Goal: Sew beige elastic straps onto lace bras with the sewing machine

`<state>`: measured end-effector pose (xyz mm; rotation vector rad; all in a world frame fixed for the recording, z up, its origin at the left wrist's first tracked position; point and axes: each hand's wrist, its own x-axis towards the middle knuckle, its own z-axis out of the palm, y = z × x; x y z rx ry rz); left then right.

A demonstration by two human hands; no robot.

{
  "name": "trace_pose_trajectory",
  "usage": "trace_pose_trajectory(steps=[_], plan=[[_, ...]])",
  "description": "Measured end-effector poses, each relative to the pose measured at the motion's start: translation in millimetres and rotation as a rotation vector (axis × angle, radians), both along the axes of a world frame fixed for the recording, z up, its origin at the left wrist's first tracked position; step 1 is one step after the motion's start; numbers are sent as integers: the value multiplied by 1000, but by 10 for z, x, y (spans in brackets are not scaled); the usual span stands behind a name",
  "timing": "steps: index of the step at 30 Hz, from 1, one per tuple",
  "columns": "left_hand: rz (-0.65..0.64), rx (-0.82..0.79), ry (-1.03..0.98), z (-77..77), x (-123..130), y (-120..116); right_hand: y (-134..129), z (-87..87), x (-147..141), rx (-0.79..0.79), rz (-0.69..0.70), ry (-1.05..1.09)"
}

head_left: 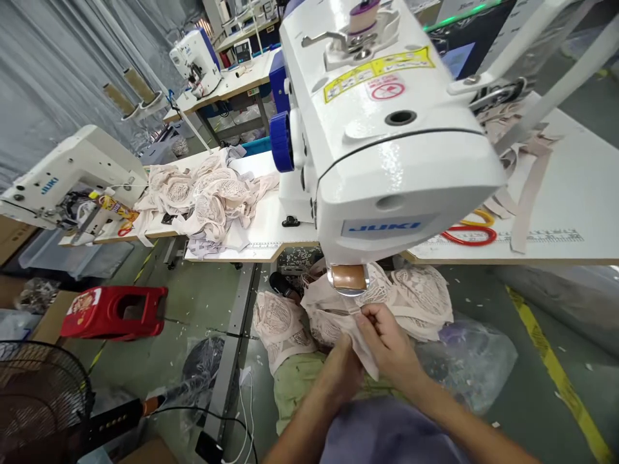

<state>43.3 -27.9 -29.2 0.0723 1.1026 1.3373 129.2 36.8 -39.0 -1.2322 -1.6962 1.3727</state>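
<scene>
My right hand [389, 338] pinches a beige lace bra [329, 309] by a pale band close below the sewing machine's [387, 187] front end. Lower and to its left, my left hand [345, 367] is closed on the same bra's fabric, its fingertips partly hidden. The lace cups hang over my lap on both sides, with a cup [420, 299] at the right and another cup [278, 322] at the left. An orange-brown panel with a metal rim [349, 278] sits just above the cloth. The needle area cannot be seen.
Beige bras lie heaped on the left table [213, 193]. Red-handled scissors [469, 235] and fabric strips [529, 193] are on the right tabletop. A second sewing machine [72, 174], a red stool [116, 312] and a fan [39, 399] stand to the left. A plastic bag [469, 361] lies right of my lap.
</scene>
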Motion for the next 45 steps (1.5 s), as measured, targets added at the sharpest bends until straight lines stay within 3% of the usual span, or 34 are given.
trace_pose_trajectory(steps=[5,8,11,13,15,17,20,25,28,31,35,40,45], plan=[[238,54,92,-30,71,74,-142,-113,-116,149,7,-16],[252,35,281,31,-47,36,-139,-140,-52,146,103,-17],[55,32,614,219,-295,-46,-53,-26,121,262,193,-20],[-263,83,802,390,-462,-94,45,119,240,425,218,-24],[-561,127,892,542,-577,-109,157,278,317,532,376,-15],[-735,137,901,635,-624,-91,264,406,352,519,614,-16],[-815,112,850,656,-600,-33,361,487,391,412,756,-110],[-829,120,834,584,-503,64,287,425,487,327,655,-178],[-838,136,867,580,-478,128,224,373,516,393,584,-190],[-763,150,842,587,-503,172,245,344,570,488,463,-192],[-496,55,640,545,-553,164,315,348,673,477,118,-178],[-216,-18,394,444,-447,161,219,355,564,580,216,-131],[-9,5,308,379,-250,188,120,323,341,658,164,-43]])
